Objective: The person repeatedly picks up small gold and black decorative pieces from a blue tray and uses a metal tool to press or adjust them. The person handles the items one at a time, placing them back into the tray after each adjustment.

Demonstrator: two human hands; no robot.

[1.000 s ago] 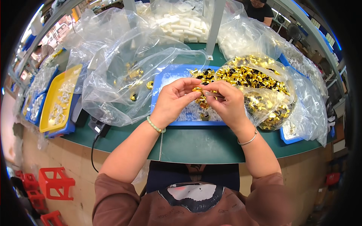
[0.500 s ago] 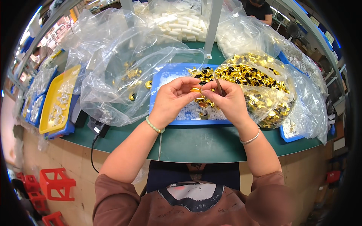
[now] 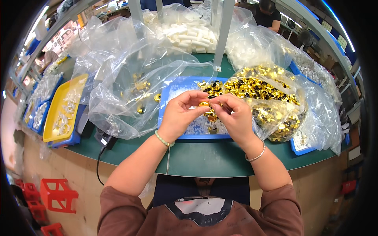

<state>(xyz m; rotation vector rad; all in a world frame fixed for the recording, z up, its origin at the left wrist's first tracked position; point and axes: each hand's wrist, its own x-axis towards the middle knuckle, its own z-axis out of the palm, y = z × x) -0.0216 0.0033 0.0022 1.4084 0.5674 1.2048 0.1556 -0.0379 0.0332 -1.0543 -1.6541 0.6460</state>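
Observation:
My left hand (image 3: pixel 178 114) pinches a small shiny gold cap-like piece (image 3: pixel 204 104) between thumb and fingertips, over a blue tray (image 3: pixel 189 137). Close against that piece, my right hand (image 3: pixel 237 118) has its thumb and index finger drawn together; what lies between them is too small or hidden to name. Small clear-white plastic bits (image 3: pixel 195 128) cover the tray's bottom. Gold pieces with black insides (image 3: pixel 252 88) spill from a clear plastic bag (image 3: pixel 281 118) at the tray's right, some lying under my fingers.
A large clear bag (image 3: pixel 118 106) with a few gold pieces lies at left. Beyond it stand a yellow tray (image 3: pixel 49 131) of small parts and a black corded device (image 3: pixel 104 139). White tubes (image 3: pixel 193 37) are heaped behind, near a metal post (image 3: pixel 223 35). A co-worker (image 3: pixel 267 15) sits at far right.
A thin dark tool that showed in my right hand is no longer visible. My right fingers have tilted closer around the gold piece. The whole view has shifted slightly downward.

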